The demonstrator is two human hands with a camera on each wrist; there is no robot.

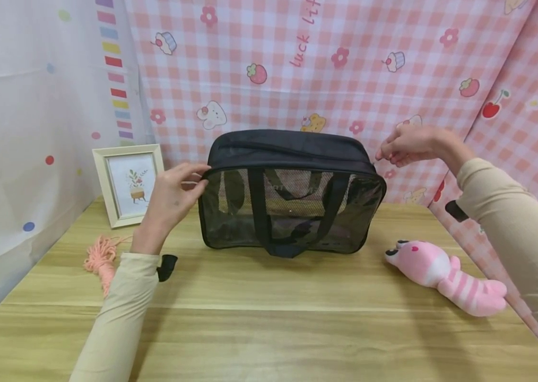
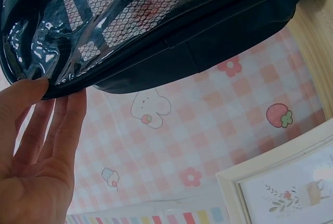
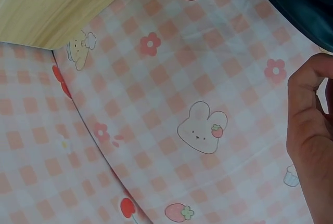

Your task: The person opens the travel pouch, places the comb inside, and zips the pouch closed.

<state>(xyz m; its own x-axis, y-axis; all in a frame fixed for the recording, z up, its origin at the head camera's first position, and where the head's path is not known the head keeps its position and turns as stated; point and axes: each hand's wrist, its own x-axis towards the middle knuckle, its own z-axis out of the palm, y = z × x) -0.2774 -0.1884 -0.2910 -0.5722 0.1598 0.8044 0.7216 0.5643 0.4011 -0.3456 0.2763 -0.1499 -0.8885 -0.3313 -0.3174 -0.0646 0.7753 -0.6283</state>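
A black handbag [image 1: 297, 154] with a clear front panel and two black straps stands upright on the table. In the head view, my left hand [image 1: 173, 193] pinches the piping at its upper left corner. The left wrist view shows the thumb of that hand [image 2: 44, 141] on the clear face and the fingers behind the edge. My right hand [image 1: 407, 146] is at the bag's upper right end, thumb and curled forefinger pinched together at the end of the zipper line; the zipper pull is hidden by the fingertips. In the right wrist view the hand [image 3: 312, 115] is partly cut off, just below the dark bag [image 3: 296, 5].
A cream picture frame [image 1: 106, 185] stands at the back left. A bundle of peach yarn [image 1: 102, 260] lies beside my left forearm. On the right lies a pink striped plush toy [image 1: 441, 278]. A checked cloth [image 1: 269, 101] hangs behind the wooden table [image 1: 269, 329].
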